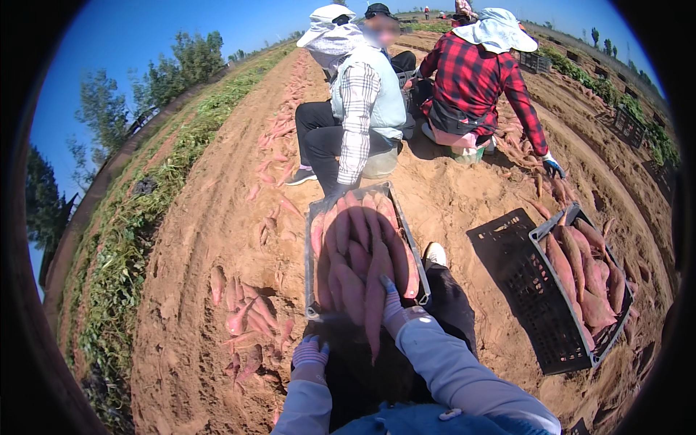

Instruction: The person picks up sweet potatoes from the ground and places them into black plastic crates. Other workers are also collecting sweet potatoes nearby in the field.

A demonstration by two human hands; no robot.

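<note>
Right in front of me stands a plastic crate [310, 296] heaped with long reddish sweet potatoes [359, 220]. My right hand [392, 304], in a striped work glove with a blue fingertip, grips a long sweet potato [376, 291] whose thin tip sticks out over the crate's near edge. Its fingers are partly hidden behind the root. My left hand [310, 352], gloved the same way, is low beside my dark trouser leg, left of the crate's near corner. Nothing shows in it, and its finger pose is unclear. Loose sweet potatoes [253, 312] lie on the soil to its left.
A second filled crate [576, 326] stands at the right. Ahead sit a co-worker in a checked sleeve [356, 117], whose hand is at my crate's far edge, and another in a red plaid shirt [470, 81]. Green vines [141, 244] line the left.
</note>
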